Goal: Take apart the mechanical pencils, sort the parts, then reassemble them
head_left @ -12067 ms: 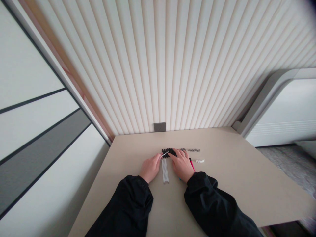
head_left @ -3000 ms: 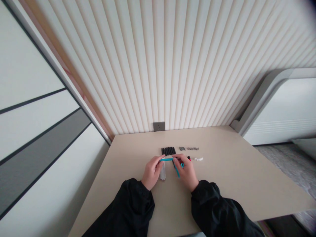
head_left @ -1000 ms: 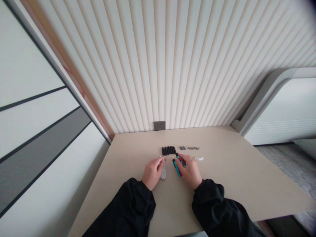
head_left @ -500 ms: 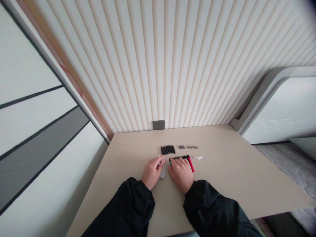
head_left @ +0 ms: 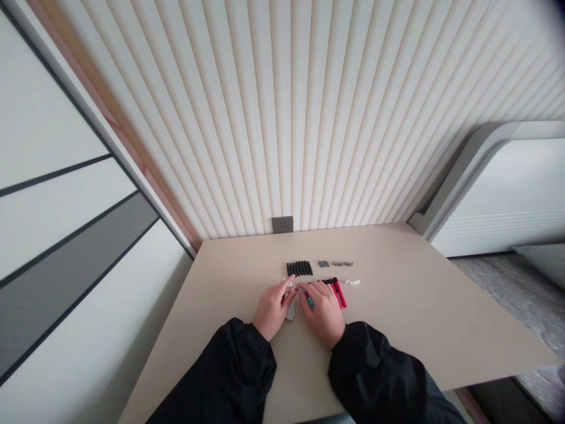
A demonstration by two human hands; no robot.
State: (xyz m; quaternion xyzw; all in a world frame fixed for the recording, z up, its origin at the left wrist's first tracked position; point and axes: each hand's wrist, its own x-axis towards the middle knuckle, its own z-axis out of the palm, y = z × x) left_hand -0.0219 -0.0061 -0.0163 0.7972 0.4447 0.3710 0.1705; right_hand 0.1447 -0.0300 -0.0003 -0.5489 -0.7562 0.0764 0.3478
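The left hand (head_left: 273,306) rests on the beige table (head_left: 397,318), its fingers drawn close together, tips at the far end of a bundle of thin white rods (head_left: 290,311) lying just to its right. Whether it pinches one I cannot tell. Just beyond its fingertips sits a row of black caps (head_left: 299,268). The right hand (head_left: 324,311) lies flat, fingers loosely together, with a teal pen (head_left: 311,302) showing under its forefinger; any grip is hidden. Red pens (head_left: 340,294) lie just right of its fingers, with small white pieces (head_left: 353,282) further right.
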